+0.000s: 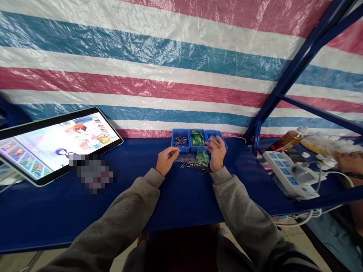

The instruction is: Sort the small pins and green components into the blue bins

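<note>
Metal pins (190, 165) at twelve o'clock could be scattered if brushed by the pinched left hand (166, 160), contents unclear, or spread right hand (217, 155).

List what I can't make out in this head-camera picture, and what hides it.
All in the head view:
- Left hand: anything between the fingertips is too small to tell.
- Right blue bin: contents partly covered by the right hand.
- Middle bin's green contents: too small to identify.
- Pixelated patch: blurring hides what lies there.
- Tablet: left end cut off by the picture's edge.
</note>
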`<action>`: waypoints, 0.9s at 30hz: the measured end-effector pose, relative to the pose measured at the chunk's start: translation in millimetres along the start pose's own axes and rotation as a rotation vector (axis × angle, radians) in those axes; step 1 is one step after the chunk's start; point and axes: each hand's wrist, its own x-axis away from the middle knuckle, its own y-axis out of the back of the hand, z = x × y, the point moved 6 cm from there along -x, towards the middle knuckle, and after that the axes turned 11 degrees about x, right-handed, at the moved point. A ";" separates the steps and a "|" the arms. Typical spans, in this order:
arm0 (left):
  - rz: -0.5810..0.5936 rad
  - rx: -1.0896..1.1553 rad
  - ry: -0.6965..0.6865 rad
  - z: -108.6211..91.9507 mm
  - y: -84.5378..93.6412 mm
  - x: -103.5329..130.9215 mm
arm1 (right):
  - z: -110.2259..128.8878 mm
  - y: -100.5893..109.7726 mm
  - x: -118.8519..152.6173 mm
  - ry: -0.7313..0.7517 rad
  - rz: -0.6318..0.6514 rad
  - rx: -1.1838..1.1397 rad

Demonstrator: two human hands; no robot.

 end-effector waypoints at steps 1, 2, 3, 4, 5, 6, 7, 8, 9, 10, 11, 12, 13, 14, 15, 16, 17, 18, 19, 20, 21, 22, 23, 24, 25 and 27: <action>0.011 -0.073 -0.027 -0.2 0.0 -0.3 | 0.6 -1.2 0.0 0.024 0.016 0.037; 0.032 -0.151 -0.052 -0.1 -0.9 -0.5 | 0.8 -2.5 0.0 0.041 0.034 0.074; 0.063 -0.231 -0.074 0.3 -2.5 -0.6 | 0.7 -4.2 0.2 0.054 0.057 0.107; 0.104 -0.310 -0.092 1.1 -5.0 -0.4 | 0.2 -6.2 0.7 0.062 0.084 0.137; 0.152 -0.383 -0.106 2.3 -8.1 0.1 | -0.3 -8.5 1.6 0.070 0.116 0.165; 0.204 -0.450 -0.115 3.7 -11.5 0.9 | -0.7 -11.1 2.9 0.079 0.149 0.193; 0.255 -0.510 -0.118 5.4 -14.9 2.0 | -0.8 -13.7 4.7 0.092 0.183 0.225; 0.304 -0.563 -0.115 7.5 -18.0 3.3 | -0.7 -16.4 6.8 0.109 0.217 0.262; 0.344 -0.609 -0.106 9.6 -20.5 4.5 | -0.5 -18.9 9.0 0.130 0.248 0.302; 0.377 -0.647 -0.094 11.9 -22.4 5.7 | 0.0 -21.1 11.3 0.155 0.273 0.343; 0.400 -0.674 -0.086 13.9 -23.7 6.5 | 0.4 -23.0 13.5 0.180 0.295 0.382; 0.411 -0.689 -0.085 15.6 -24.3 6.9 | 0.6 -24.9 15.6 0.203 0.315 0.420; 0.415 -0.692 -0.093 16.9 -24.6 6.9 | 0.7 -26.6 17.6 0.223 0.334 0.452; 0.417 -0.686 -0.110 17.9 -24.8 6.7 | 0.5 -28.2 19.5 0.239 0.352 0.479; 0.417 -0.675 -0.132 18.9 -24.9 6.3 | 0.3 -29.6 21.2 0.252 0.368 0.501; 0.417 -0.664 -0.153 20.0 -24.9 5.9 | 0.1 -31.1 23.0 0.262 0.385 0.518; 0.414 -0.653 -0.173 21.0 -24.8 5.3 | 0.0 -32.4 24.6 0.270 0.401 0.531; 0.409 -0.643 -0.189 21.8 -24.6 4.8 | 0.3 -33.5 26.2 0.280 0.413 0.541; 0.398 -0.632 -0.204 22.1 -24.0 4.3 | 1.0 -34.4 27.6 0.292 0.422 0.550; 0.380 -0.620 -0.216 21.5 -23.1 3.7 | 2.1 -35.2 28.9 0.308 0.428 0.561; 0.354 -0.606 -0.228 19.9 -21.7 3.1 | 3.7 -36.0 30.1 0.330 0.434 0.574; 0.324 -0.587 -0.240 17.2 -19.9 2.6 | 5.7 -36.8 31.5 0.359 0.438 0.590; 0.290 -0.562 -0.253 13.5 -17.9 2.2 | 7.7 -37.8 33.0 0.394 0.446 0.610; 0.255 -0.532 -0.265 9.0 -15.7 1.9 | 9.5 -39.3 34.7 0.432 0.461 0.633; 0.220 -0.498 -0.277 3.9 -13.5 1.8 | 10.8 -41.2 36.8 0.468 0.486 0.656; 0.165 -0.426 -0.306 -7.2 -10.1 2.6 | 11.3 -45.5 41.3 0.528 0.548 0.696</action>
